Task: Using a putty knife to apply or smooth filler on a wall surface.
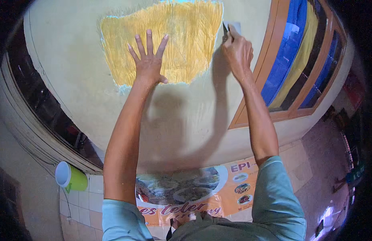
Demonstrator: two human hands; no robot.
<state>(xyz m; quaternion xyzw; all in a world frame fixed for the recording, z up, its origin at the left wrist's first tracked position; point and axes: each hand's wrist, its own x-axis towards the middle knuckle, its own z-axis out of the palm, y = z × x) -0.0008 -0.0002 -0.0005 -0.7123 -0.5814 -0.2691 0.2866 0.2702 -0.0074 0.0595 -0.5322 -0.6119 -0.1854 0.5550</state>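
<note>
In front of me is a pale wall with a large scraped patch of yellow-orange, ragged and light blue along its edges. My left hand lies on the lower left of this patch, fingers spread wide. To the right of the patch, my right hand is closed around a flat scraper. The scraper's blade rests against or very near the wall by the patch's upper right edge. Its handle is mostly hidden by my fingers.
At the right is a brown wooden window frame with blue and yellow cloth behind the glass. A printed orange banner lies on the tiled floor below. A green bucket stands at the lower left, near cables along the wall.
</note>
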